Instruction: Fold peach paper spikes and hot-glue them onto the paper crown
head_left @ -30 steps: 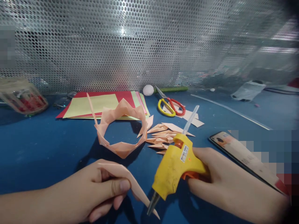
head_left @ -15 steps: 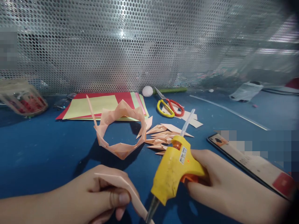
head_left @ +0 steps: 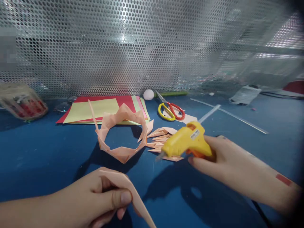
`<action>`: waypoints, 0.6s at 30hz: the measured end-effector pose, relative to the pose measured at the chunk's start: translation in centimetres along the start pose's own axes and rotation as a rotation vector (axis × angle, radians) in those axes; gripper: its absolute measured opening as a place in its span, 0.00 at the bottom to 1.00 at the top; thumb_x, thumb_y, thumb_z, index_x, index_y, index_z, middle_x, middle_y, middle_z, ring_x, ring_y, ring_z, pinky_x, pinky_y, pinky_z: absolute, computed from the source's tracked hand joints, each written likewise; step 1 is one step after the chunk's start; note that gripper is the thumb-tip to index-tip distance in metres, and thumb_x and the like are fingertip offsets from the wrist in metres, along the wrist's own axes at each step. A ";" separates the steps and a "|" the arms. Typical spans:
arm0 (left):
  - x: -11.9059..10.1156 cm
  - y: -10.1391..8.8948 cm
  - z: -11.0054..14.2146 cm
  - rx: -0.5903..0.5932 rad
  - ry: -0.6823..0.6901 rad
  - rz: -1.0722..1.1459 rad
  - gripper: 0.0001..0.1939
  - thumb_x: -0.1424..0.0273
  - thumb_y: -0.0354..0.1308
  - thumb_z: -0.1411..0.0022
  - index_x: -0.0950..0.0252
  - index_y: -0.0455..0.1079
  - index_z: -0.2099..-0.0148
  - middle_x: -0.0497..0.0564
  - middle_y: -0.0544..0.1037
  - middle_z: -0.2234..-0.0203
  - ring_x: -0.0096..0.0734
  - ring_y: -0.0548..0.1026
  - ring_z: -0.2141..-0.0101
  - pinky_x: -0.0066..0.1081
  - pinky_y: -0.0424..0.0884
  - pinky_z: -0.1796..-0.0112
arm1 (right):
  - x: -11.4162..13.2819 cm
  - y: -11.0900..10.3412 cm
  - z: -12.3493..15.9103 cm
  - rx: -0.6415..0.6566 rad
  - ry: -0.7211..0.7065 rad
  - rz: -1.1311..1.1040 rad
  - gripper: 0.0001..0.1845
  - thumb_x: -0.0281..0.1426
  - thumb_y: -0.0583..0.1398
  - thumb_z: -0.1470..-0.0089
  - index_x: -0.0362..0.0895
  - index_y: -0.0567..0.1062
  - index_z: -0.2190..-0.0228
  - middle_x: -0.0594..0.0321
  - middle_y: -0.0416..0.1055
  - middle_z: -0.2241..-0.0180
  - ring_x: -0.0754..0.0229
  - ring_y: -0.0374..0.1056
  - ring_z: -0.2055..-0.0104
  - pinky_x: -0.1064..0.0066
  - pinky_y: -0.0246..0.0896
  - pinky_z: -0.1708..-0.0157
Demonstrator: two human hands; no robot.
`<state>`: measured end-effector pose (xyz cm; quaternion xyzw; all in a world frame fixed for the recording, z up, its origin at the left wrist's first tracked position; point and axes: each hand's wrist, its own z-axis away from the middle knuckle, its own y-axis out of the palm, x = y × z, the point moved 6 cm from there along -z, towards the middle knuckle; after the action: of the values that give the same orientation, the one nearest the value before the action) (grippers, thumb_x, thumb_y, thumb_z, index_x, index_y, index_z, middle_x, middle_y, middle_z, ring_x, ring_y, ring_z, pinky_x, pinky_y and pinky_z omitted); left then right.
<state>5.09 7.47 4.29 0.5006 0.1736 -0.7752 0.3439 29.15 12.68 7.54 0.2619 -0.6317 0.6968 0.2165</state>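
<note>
At the lower left, my left hand pinches a folded peach paper strip that bends down toward the bottom edge. My right hand grips a yellow hot glue gun by its handle, its nozzle aimed left and slightly down. A clear glue stick juts from the gun's back end. Beyond my hands stands a ring of folded peach paper with pointed tips and one thin upright spike. Several folded peach paper pieces lie to its right, partly hidden by the gun.
Coloured paper sheets lie behind the ring. Scissors with yellow and red handles rest on paper scraps, near a white ball. A clear container stands far left; a loose glue stick lies right. A phone is mostly hidden by my right arm.
My right hand has lifted the glue gun up and right, tilting it nearer level. Its nozzle has left the paper strip. My left hand stays almost still, holding the strip.
</note>
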 end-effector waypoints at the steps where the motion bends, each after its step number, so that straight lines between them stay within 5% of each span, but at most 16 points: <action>1: 0.0 0.0 0.0 -0.004 -0.018 -0.011 0.18 0.56 0.61 0.35 0.63 0.69 0.70 0.37 0.58 0.85 0.12 0.50 0.88 0.16 0.46 0.87 | -0.7 -0.6 -0.3 -0.081 0.070 -0.034 0.13 0.42 0.62 0.58 0.48 0.66 0.80 0.70 0.61 0.83 0.63 0.59 0.81 0.72 0.54 0.84; 4: 0.0 -0.1 0.1 -0.016 -0.052 -0.026 0.16 0.58 0.61 0.36 0.62 0.68 0.71 0.36 0.55 0.89 0.15 0.49 0.88 0.16 0.45 0.88 | -2.0 -1.9 -0.9 -0.270 0.157 -0.163 0.23 0.53 0.65 0.59 0.48 0.70 0.71 0.66 0.68 0.76 0.59 0.64 0.78 0.69 0.60 0.81; 7: 0.1 -0.1 0.0 -0.031 -0.058 -0.031 0.14 0.58 0.66 0.41 0.62 0.71 0.70 0.37 0.59 0.86 0.14 0.50 0.88 0.17 0.45 0.89 | -2.8 -2.1 -1.4 -0.326 0.208 -0.447 0.29 0.47 0.71 0.63 0.46 0.73 0.62 0.59 0.75 0.62 0.55 0.70 0.67 0.70 0.67 0.75; 14: 0.3 -0.3 -0.3 -0.059 0.045 -0.073 0.13 0.57 0.65 0.42 0.63 0.77 0.67 0.41 0.66 0.78 0.16 0.56 0.82 0.22 0.50 0.82 | -3.5 -1.5 -2.8 -0.321 0.249 -0.634 0.16 0.35 0.64 0.43 0.43 0.75 0.54 0.62 0.75 0.62 0.61 0.73 0.64 0.75 0.67 0.72; 18: -0.3 0.0 -0.2 -0.051 0.084 -0.105 0.11 0.61 0.66 0.45 0.64 0.75 0.70 0.42 0.66 0.78 0.21 0.59 0.76 0.23 0.53 0.74 | -3.8 -0.8 -4.3 -0.274 0.264 -0.640 0.15 0.38 0.61 0.36 0.42 0.73 0.51 0.58 0.74 0.54 0.57 0.74 0.59 0.61 0.73 0.61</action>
<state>5.31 7.67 4.49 0.5141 0.2337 -0.7658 0.3076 32.22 17.19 5.45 0.3227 -0.5716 0.5306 0.5363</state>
